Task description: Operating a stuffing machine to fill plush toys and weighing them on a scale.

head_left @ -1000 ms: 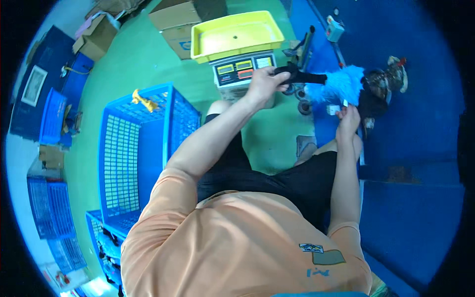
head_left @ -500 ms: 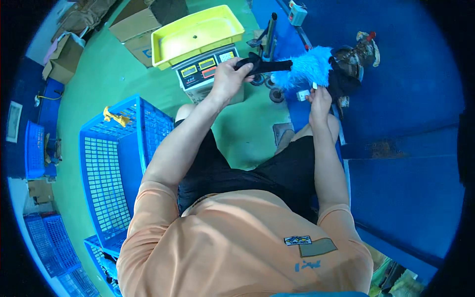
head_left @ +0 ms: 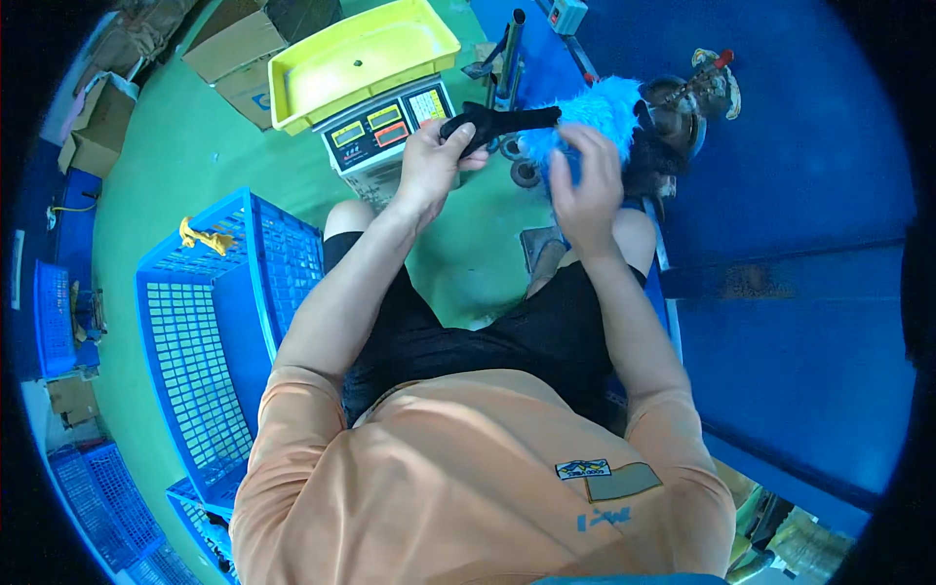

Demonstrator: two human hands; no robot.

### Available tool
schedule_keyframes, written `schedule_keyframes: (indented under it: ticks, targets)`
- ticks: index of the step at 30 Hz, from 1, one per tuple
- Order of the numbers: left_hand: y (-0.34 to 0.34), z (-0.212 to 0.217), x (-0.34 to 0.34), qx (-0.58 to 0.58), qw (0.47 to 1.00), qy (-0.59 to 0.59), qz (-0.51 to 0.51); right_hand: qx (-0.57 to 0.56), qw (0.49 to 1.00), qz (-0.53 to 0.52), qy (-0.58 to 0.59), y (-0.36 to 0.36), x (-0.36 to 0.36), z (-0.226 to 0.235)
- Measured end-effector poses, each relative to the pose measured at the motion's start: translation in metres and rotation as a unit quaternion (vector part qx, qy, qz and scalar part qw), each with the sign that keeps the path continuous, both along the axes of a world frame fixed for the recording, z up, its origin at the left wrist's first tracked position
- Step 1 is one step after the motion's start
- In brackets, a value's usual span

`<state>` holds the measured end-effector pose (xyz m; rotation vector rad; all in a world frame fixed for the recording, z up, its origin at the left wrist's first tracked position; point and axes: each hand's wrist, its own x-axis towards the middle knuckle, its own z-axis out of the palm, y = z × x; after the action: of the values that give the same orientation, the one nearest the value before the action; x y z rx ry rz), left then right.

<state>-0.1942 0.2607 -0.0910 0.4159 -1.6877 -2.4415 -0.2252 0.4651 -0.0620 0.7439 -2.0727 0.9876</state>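
My left hand (head_left: 436,164) is closed around the bunched end of a black fabric strip (head_left: 522,120). The strip reaches right, to the edge of a bright blue fluffy plush piece (head_left: 603,109); whether the two are joined I cannot tell. In front of the plush my right hand (head_left: 588,190) is raised, thumb and fingers apart, with nothing visible in it. Its fingertips come close to the strip's right end and cover part of the fur. Behind the plush, at the edge of the blue table (head_left: 780,205), stands a dark metal machine part (head_left: 682,112).
Beyond my left hand, a yellow tray (head_left: 361,63) sits on a digital scale (head_left: 380,127). A blue plastic crate (head_left: 200,341) with a yellow cloth (head_left: 207,236) on its rim stands to my left. Cardboard boxes (head_left: 234,58) lie farther back. A small switch box (head_left: 567,15) is at the table's far edge.
My right hand has let go of the plush's lower edge, where a small white tag showed, and moved left and nearer with its fingers spread. My left hand still grips the black strip.
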Motion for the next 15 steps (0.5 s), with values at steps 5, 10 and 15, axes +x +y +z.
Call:
schedule_keyframes:
  ticks: [5,10,15]
  targets:
    - [0.025,-0.016,0.017,0.073,0.997,0.008,0.025,0.245,0.969,0.009,-0.005,-0.050,-0.059,0.006]
    - [0.062,-0.013,-0.005,0.133,0.989,0.048,0.037,0.312,0.946,-0.006,0.087,-0.023,-0.094,-0.004]
    - [0.045,-0.009,0.002,0.103,0.993,0.065,0.007,0.294,0.951,-0.015,0.098,-0.019,-0.098,-0.005]
